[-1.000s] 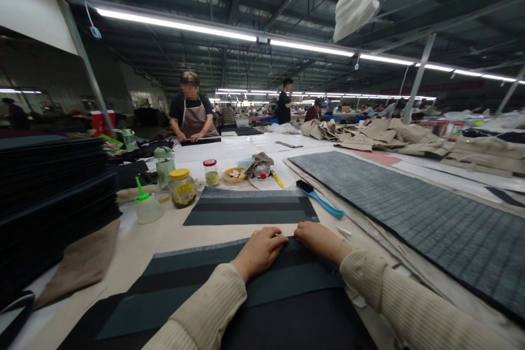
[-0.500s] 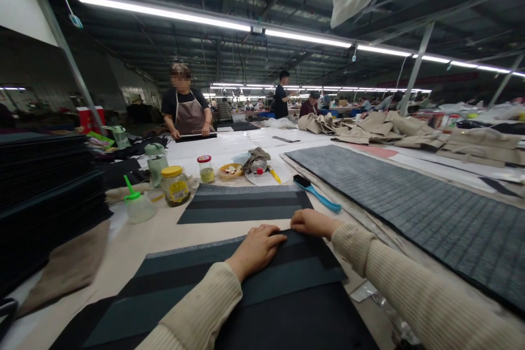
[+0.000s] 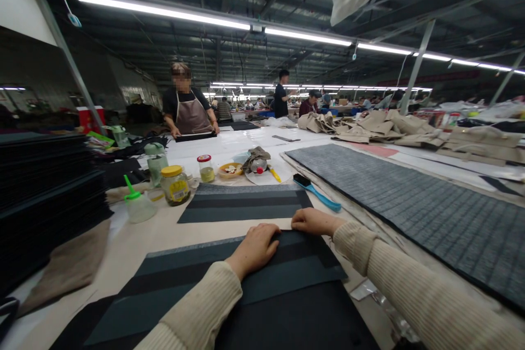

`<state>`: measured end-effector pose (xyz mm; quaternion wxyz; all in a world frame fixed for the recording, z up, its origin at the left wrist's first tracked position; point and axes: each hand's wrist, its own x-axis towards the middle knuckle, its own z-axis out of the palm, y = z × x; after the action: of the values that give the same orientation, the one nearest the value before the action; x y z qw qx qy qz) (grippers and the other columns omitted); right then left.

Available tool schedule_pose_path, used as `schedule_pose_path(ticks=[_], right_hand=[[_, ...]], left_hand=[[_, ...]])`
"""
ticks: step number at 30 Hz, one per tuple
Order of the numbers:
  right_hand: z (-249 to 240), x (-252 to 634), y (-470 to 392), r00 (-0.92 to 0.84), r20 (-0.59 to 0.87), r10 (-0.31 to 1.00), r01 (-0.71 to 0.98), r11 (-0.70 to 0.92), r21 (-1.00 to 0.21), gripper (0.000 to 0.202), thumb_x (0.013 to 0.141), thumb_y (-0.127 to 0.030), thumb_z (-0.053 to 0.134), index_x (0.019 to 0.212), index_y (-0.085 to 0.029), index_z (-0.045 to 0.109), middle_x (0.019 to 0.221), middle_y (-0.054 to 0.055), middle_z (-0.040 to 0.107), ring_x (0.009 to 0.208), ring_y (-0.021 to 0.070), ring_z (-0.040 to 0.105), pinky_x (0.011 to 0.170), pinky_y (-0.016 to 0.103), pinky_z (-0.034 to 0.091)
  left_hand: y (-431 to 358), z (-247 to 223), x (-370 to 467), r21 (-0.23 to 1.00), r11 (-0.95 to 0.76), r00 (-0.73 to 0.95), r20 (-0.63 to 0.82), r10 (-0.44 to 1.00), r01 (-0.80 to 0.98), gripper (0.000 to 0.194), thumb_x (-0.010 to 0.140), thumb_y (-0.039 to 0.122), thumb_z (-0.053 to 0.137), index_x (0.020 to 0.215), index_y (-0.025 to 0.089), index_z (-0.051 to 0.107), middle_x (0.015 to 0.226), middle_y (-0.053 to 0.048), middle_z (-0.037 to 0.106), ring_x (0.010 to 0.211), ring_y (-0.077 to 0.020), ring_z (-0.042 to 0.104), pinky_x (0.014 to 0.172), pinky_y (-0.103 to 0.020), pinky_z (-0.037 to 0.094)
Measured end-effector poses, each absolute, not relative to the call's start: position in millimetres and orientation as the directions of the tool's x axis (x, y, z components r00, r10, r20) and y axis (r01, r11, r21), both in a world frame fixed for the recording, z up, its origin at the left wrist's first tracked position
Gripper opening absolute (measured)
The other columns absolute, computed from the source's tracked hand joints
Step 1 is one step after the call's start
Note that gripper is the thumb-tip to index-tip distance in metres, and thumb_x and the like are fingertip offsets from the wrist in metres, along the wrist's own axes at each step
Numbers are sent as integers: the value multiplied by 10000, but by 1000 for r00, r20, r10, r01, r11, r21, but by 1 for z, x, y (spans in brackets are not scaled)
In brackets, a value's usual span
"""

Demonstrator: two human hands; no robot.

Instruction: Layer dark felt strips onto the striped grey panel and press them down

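Observation:
A dark panel with green and black bands (image 3: 287,268) lies on the table in front of me, overlapping a plain black piece (image 3: 299,317) below. My left hand (image 3: 255,249) rests on its upper part, fingers bent and close together at the top edge. At that same edge, farther right, my right hand (image 3: 307,222) pinches the panel's rim. Another banded panel (image 3: 164,279) extends to the left under my left forearm. Beyond my hands lies a smaller banded panel (image 3: 246,205), touched by neither hand.
A blue brush (image 3: 318,194), a yellow-lidded jar (image 3: 175,186) and a green-tipped bottle (image 3: 139,206) stand or lie past the panels. Dark stacked pieces (image 3: 49,202) rise at left. A long grey quilted sheet (image 3: 410,208) lies right. An aproned person (image 3: 192,112) works across the table.
The fingers of my left hand have drawn in slightly to the left, away from my right hand. My right hand has barely moved.

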<state>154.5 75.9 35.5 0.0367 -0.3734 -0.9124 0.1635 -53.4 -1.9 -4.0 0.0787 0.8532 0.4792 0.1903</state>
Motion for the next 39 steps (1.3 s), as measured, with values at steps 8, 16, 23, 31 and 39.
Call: schedule_pose_path(ticks=[8, 16, 23, 31, 39], right_hand=[[32, 152, 74, -707, -33, 706, 682, 669, -296, 263, 769, -226, 473, 892, -193, 704, 912, 47, 681, 847, 177, 598, 766, 239, 408], [31, 154, 79, -708, -28, 705, 676, 666, -317, 258, 786, -224, 479, 899, -186, 708, 922, 50, 678, 858, 172, 603, 777, 229, 418], [32, 138, 51, -714, 91, 694, 648, 704, -290, 297, 818, -175, 452, 1033, -164, 656, 975, 86, 621, 900, 171, 565, 826, 247, 393], [10, 124, 30, -738, 169, 653, 637, 757, -143, 278, 844, -115, 402, 940, -157, 660, 897, 79, 599, 859, 168, 530, 794, 257, 394], [9, 123, 23, -766, 142, 627, 629, 776, -34, 267, 881, -142, 377, 929, -131, 640, 897, 95, 582, 872, 193, 515, 805, 287, 388]], left_hand=[[-2, -1, -52, 351, -506, 455, 221, 863, 788, 334, 831, 222, 484, 1164, 193, 475, 1194, -66, 538, 1120, -209, 457, 973, -369, 339], [4, -10, -57, 376, -523, 435, 298, 850, 765, 365, 829, 212, 510, 1190, 166, 485, 1195, -82, 540, 1117, -206, 461, 991, -362, 349], [11, -12, -61, 390, -529, 397, 371, 839, 753, 258, 862, 116, 427, 1022, 176, 620, 989, -55, 619, 950, -175, 533, 878, -293, 423], [7, -6, -58, 239, -563, 486, 312, 816, 791, 257, 851, 78, 424, 919, 186, 647, 926, -40, 608, 925, -167, 516, 850, -275, 413], [5, 2, -76, 242, -571, 521, 242, 818, 784, 295, 848, 75, 410, 993, 199, 636, 949, -38, 608, 931, -161, 528, 853, -259, 412]])
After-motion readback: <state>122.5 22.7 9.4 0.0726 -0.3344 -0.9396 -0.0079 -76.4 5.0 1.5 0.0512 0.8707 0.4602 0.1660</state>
